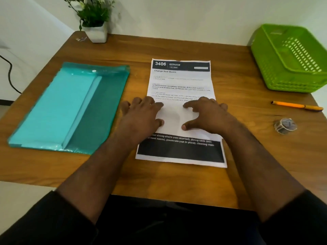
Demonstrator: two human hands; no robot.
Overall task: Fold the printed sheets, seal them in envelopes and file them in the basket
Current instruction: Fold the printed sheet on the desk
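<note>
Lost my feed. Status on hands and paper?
Left hand and right hand both open, pressing printed sheet. Sheet flat on table, unfolded. Basket far right; nothing obstructing.

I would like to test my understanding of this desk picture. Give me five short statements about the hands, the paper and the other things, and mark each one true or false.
1. Both hands rest on the printed sheet. True: the left hand and the right hand lie on its middle.
2. The green basket holds sealed envelopes. False: none shows in it.
3. The teal envelope folder lies left of the sheet. True.
4. The orange pen lies on the sheet. False: it lies on the table, right of the sheet.
5. The potted plant stands beside the basket. False: it stands at the far left corner.
</note>
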